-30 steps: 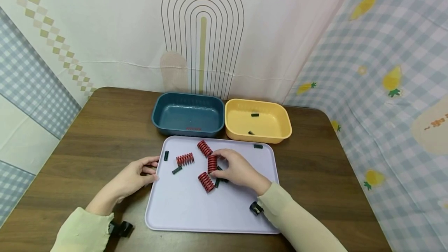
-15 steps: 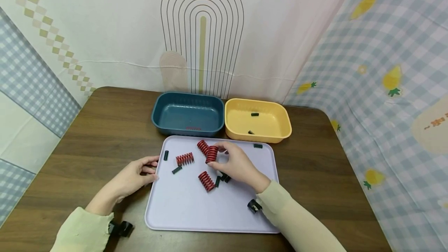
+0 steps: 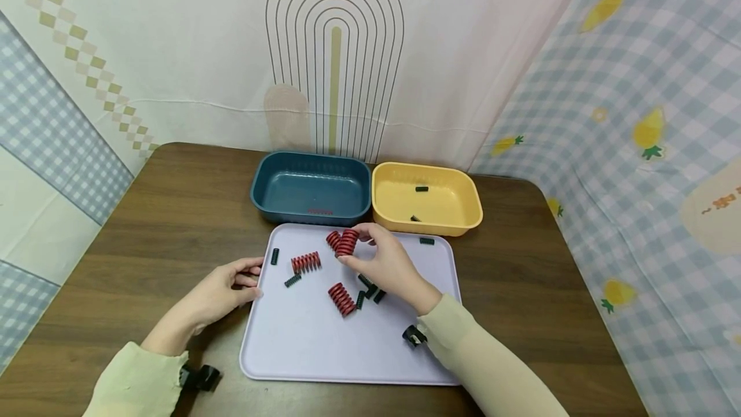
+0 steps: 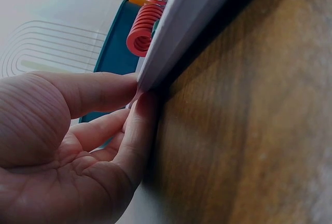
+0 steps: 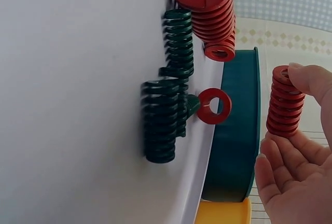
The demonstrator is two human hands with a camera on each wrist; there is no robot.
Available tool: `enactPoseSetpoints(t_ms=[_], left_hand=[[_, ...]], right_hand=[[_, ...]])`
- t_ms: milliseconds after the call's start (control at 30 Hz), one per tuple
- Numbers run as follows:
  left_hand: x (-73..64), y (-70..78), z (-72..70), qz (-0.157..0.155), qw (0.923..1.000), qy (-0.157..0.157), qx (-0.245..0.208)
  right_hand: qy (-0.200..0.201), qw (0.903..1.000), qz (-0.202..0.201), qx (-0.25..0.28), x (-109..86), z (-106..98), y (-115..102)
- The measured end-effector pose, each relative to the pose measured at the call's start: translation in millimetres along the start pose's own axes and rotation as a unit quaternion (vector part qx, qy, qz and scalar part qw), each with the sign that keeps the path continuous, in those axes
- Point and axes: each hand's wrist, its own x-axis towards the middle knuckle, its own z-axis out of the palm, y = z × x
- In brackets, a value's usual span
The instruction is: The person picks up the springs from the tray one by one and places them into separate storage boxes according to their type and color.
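Note:
My right hand (image 3: pixel 392 267) pinches a red coil spring (image 3: pixel 347 242) by its two ends, thumb against fingers; the right wrist view shows this spring (image 5: pixel 286 103) raised off the tray. At the left edge of the lilac tray (image 3: pixel 312 349), my left hand (image 3: pixel 220 296) grips the rim, thumb above and fingertips beneath. Other red springs lie on the tray: one (image 3: pixel 305 263) left of middle, another (image 3: pixel 341 300) nearer the front, and one (image 3: pixel 332 240) partly hidden behind the held spring. Several dark green springs (image 3: pixel 360 300) cluster below my right hand.
Behind the tray stand a blue bin (image 3: pixel 312 218) with a red spring (image 3: pixel 320 212) inside and a yellow bin (image 3: pixel 425 226) with two small dark springs. Single small green springs lie on the tray at its left (image 3: pixel 274 256) and back right (image 3: pixel 427 241). A patterned cloth backs the table (image 3: pixel 515 314).
My right hand has lifted the red spring off the tray and carried it towards the bins, uncovering more of the green cluster. My left hand stays at the tray's edge.

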Motion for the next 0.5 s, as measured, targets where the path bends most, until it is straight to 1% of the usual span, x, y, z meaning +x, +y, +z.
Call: enactPoseSetpoints(t_ms=[333,500], left_hand=[[0.1,0.1,-0.2,-0.004,0.9999,-0.001,-0.009],[-0.1,0.2,-0.3,0.006,0.9999,-0.003,-0.015]], right_hand=[[0.006,0.9998,0.009,0.016,5.1,1.5,-3.1],[0.011,0.9998,0.012,0.013,7.7,0.9,-4.4]])
